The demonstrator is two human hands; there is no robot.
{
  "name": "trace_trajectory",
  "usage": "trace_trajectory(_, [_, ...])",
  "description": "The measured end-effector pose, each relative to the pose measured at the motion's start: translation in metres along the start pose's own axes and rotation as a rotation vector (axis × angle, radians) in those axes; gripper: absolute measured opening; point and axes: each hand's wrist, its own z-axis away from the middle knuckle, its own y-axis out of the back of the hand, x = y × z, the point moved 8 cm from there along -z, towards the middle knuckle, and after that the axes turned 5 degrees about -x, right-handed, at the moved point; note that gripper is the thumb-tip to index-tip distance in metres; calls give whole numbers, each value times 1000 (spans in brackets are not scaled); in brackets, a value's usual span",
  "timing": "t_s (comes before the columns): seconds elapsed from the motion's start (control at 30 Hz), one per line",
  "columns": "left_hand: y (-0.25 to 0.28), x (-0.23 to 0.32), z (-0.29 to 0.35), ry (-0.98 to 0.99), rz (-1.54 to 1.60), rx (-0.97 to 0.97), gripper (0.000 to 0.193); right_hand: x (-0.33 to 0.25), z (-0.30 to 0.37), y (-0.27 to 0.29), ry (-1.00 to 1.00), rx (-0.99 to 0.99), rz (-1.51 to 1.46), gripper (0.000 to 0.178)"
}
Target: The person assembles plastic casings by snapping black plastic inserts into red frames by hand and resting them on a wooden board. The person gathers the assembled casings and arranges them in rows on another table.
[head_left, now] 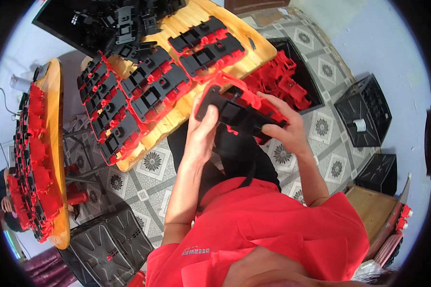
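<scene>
Both hands are gripping one black-and-red plastic assembly (pixel 239 112) above the near edge of the wooden table (pixel 258 45): the left hand (pixel 201 131) is clamping its near end, the right hand (pixel 285 126) its far end. Pressing evenly from both ends would probably be seating the parts squarely. Roughly ten finished assemblies (pixel 148 86) are lying in rows; one crate of red parts (pixel 285 81) is standing alongside.

Both hands raised before the chest, left hand (pixel 202 130) and right hand (pixel 286 125) (fingers curled) gripping.
</scene>
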Motion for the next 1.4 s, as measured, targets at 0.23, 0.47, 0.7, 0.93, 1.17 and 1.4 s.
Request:
trace_trajectory(0.23, [-56,127,-48,-300,-674,63,56,-67,-116,40,381,10,-88,61])
trace_trajectory(0.47, [50,197,-234,-133,-942,263,50,-44,-332,13,272,-319,-520,25])
trace_trajectory(0.7, [148,138,-298,338,-924,315,41,133,-429,-8,-361,-374,-264,43])
trace_trajectory(0.93, [180,98,-319,536,-903,133,55,98,-373,104,128,155,100,29])
trace_trajectory(1.17, [125,201,-252,7,-1505,183,84,237,-155,245,-120,913,190,26])
trace_trajectory(1.4, [43,190,-61,-69,-1299,-62,59,508,-23,143,-757,-449,822,59])
